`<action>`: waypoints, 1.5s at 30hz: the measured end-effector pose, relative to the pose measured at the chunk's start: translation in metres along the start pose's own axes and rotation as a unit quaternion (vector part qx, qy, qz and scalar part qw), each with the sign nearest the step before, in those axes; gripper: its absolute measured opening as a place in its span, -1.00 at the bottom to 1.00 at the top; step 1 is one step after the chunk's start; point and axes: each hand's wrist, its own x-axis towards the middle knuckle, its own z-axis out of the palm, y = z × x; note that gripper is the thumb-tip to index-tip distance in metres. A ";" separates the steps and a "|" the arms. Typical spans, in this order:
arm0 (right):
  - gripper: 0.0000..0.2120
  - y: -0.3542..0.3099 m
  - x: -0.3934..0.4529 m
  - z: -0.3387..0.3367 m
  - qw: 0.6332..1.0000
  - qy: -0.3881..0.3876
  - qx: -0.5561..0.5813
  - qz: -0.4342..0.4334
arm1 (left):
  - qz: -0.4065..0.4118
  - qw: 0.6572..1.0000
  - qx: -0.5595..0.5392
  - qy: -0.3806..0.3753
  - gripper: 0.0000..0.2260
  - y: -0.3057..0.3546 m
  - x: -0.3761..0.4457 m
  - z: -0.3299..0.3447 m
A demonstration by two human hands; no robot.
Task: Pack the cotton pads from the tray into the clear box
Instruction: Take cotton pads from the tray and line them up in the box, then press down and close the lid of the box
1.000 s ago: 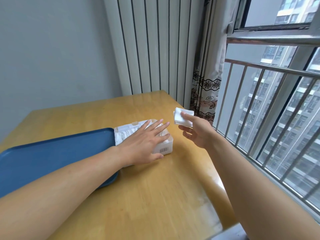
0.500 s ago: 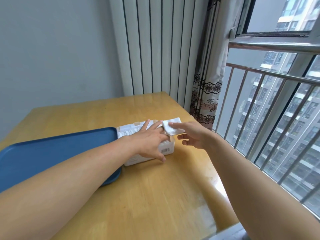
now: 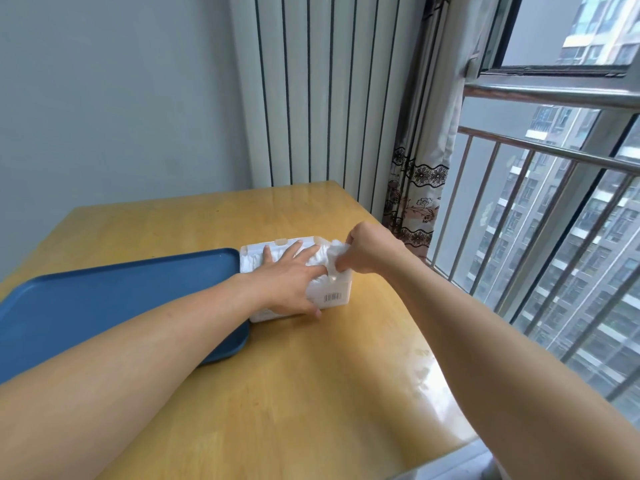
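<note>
Final pads go into the clear box [image 3: 334,298].
My flat, open left hand [image 3: 289,284] compresses the stack so my right hand [image 3: 363,249] can pinch the cotton pads [image 3: 332,254] in.

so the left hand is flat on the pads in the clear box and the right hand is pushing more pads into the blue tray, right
Not quite. The head view shows the right hand pushing its cotton pads into the right end of the clear box, not into the blue tray. The rest holds: the left hand lies flat, fingers spread, on the pads already in the box.
</note>
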 end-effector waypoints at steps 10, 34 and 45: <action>-0.87 -0.022 -0.019 0.007 0.991 0.056 -0.115 -0.026 | -0.016 0.999 -0.041 0.006 -0.09 0.003 -0.002 0.000; -0.83 -0.041 -0.021 -0.013 0.984 -0.116 -0.136 0.025 | 0.046 0.997 -0.063 -0.009 -0.27 -0.012 -0.014 -0.013; -0.85 -0.037 -0.020 -0.016 0.985 -0.071 -0.155 0.002 | 0.058 0.994 -0.088 0.014 -0.14 -0.028 -0.013 -0.010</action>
